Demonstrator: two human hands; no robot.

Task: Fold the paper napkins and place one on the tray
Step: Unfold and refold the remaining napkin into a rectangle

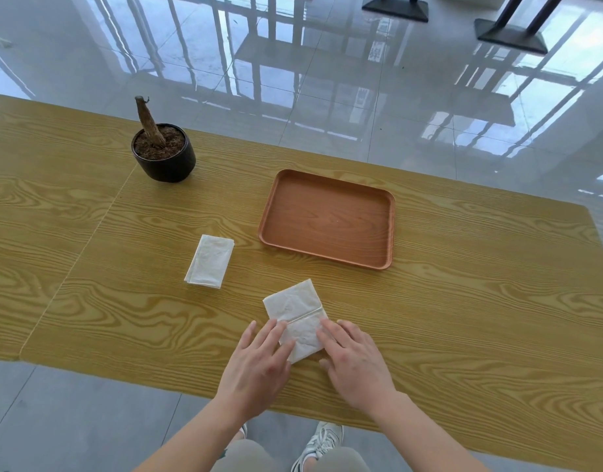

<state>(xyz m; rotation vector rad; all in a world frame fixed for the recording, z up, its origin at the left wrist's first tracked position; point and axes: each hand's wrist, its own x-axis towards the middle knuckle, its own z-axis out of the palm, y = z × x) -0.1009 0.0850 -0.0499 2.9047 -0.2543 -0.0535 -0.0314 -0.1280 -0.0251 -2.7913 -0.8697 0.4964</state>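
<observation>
Your left hand (259, 366) and right hand (352, 361) both lie flat and spread on the napkin (295, 313), near the front edge of the table (463, 318). Your fingers press its near half down; they pinch nothing. A crease runs across its middle. A stack (209, 261) of napkins sits to the left, further back. The tray (327, 218) waits behind, toward the back edge, with nothing in it.

The napkin is thin, soft and very light. It will likely slide or tear if you pull hard. Pinch it gently at a near corner, and hold the other side down while you fold.
</observation>
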